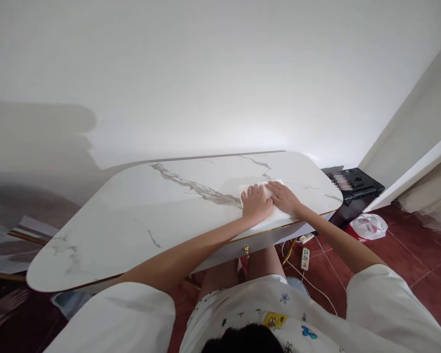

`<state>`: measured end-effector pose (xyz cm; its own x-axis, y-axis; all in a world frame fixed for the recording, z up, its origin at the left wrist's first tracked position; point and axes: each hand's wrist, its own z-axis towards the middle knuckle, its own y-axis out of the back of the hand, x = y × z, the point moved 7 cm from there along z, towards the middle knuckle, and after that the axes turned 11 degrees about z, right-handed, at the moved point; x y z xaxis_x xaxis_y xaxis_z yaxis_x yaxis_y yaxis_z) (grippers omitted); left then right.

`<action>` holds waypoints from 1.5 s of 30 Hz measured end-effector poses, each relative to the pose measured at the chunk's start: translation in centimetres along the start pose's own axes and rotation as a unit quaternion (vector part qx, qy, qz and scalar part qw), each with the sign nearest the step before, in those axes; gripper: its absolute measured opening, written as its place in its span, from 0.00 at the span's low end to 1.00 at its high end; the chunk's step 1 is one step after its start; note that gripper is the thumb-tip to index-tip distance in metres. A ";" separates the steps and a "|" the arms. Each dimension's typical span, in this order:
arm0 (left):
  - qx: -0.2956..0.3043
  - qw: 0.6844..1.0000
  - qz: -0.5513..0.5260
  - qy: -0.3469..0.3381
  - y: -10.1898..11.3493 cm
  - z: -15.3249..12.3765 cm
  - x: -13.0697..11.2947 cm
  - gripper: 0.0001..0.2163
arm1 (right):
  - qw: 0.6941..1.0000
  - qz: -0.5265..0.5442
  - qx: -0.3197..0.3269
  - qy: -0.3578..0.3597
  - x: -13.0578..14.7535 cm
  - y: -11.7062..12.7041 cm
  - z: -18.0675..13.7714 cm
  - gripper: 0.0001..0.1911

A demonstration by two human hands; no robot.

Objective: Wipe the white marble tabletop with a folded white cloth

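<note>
A folded white cloth (pixel 275 214) lies flat on the right part of a white marble-patterned tabletop (pixel 176 215). Over its left side, my left hand (pixel 256 203) presses down, its fingers bent slightly and gripping it. My right hand (pixel 284 198) rests beside it, holding the cloth's upper right part against the table, with fingers pointing left. The two hands almost touch at the thumbs. Parts of the cloth are hidden beneath both palms.
A white wall (pixel 220 88) runs behind the table. A small gold knob (pixel 246 250) projects from its front. At right are a black case (pixel 363 185) and a white plastic bag (pixel 369 226). A power strip (pixel 305 259) with cords lies on the red tiled floor.
</note>
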<state>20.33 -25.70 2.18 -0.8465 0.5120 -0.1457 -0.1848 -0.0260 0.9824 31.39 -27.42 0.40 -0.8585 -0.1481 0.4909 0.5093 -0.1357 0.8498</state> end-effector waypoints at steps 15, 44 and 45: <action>-0.035 0.998 -0.044 0.000 -0.5 9.0 1.1 0.18 | 1.000 -0.004 -0.007 -0.028 -4.0 1.4 8.0 0.29; -0.069 0.996 -0.057 0.008 -1.4 21.1 3.8 0.16 | 0.996 0.050 -0.028 -0.067 -9.8 2.0 19.6 0.30; -0.070 0.996 -0.056 0.010 -1.4 21.4 3.8 0.16 | 0.996 0.049 -0.028 -0.068 -9.9 2.0 19.8 0.30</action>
<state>28.04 -5.34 2.69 -0.8262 0.5018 -0.2561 -0.3443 -0.0899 0.9345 39.74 -6.84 1.09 -0.8027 -0.0304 0.5956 0.5904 -0.1816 0.7864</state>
